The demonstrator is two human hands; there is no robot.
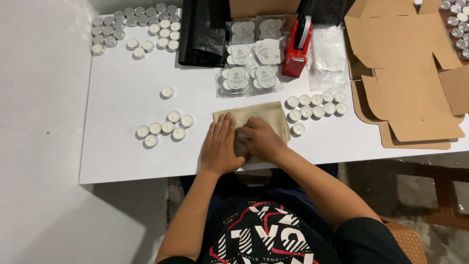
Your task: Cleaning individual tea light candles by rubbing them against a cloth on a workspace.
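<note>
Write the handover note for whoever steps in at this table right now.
Left hand: flat, palm down on the tan pouch at the table's near edge.
Right hand: fingers curled on the same pouch, beside the left; whether it grips anything is hidden.
Tealights: a group right of the pouch, another group left of it, more at the far left corner.
Done: clear packs of tealights lie behind the pouch, by the red tape dispenser.
Left: loose tealights unpacked; flat carton at right unfolded.
</note>
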